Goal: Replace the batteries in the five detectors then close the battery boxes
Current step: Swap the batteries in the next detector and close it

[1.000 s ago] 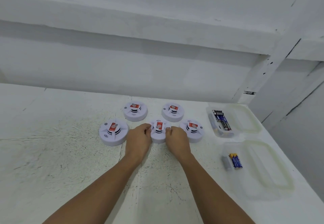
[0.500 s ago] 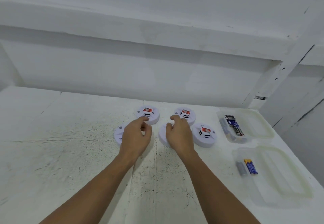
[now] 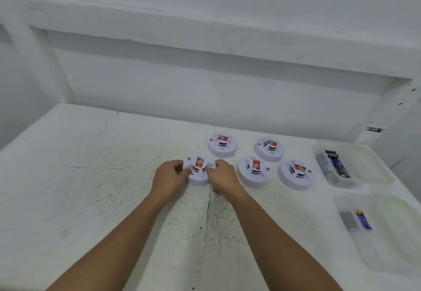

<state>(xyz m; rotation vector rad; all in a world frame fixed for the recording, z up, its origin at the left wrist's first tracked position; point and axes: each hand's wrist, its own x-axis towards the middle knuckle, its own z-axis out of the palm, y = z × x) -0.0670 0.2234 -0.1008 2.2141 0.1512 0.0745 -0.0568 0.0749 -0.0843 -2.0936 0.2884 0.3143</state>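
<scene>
Several round white detectors with red labels lie on the white table point(image 3: 91, 177). The leftmost detector point(image 3: 198, 172) sits between my hands. My left hand point(image 3: 169, 179) grips its left rim with curled fingers, and my right hand point(image 3: 224, 178) grips its right rim. The others lie to the right: a back-left detector point(image 3: 222, 144), a back-right detector point(image 3: 269, 149), a middle detector point(image 3: 253, 172) and a right detector point(image 3: 295, 174). All lie face up and closed.
Two clear plastic boxes stand open at the table's right side. The far box point(image 3: 346, 165) holds several dark batteries point(image 3: 337, 166). The near box point(image 3: 387, 233) holds a grey battery and a blue one point(image 3: 363, 219). A white wall and ledge rise behind the table.
Both hands left the middle detector and moved left to the leftmost one, which they now grip by its rim. The camera view shifted left.
</scene>
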